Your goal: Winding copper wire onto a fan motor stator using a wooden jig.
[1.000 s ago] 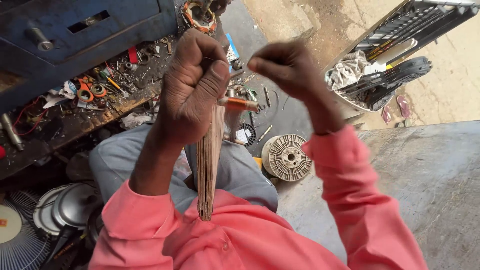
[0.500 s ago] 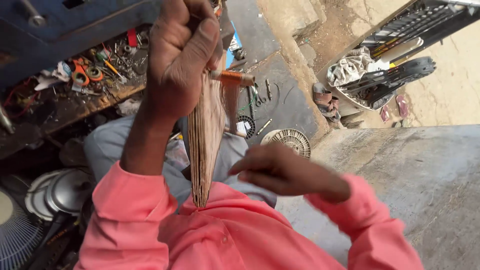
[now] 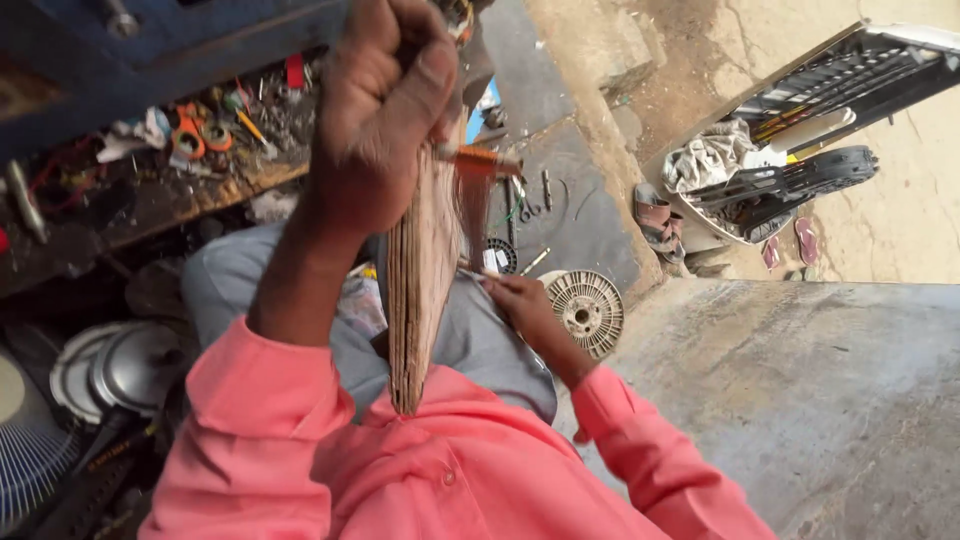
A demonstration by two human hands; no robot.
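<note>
Head view: wooden winding form (image 3: 420,290) gripped upright in closed left hand (image 3: 385,110), centre near. Copper wire (image 3: 478,195) strands pinched low by right hand (image 3: 515,297). Risk judged: strands tangled or snapped if tension lost.

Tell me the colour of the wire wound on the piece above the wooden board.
Coppery orange; the wire winding shows best in the head view, beside the left hand.

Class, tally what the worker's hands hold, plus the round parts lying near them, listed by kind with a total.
Wooden winding board: 1
Copper wire bundle: 1
Ribbed round disc: 1
Metal lid-like rounds: 2
White fan grille: 1
Total: 6
</note>
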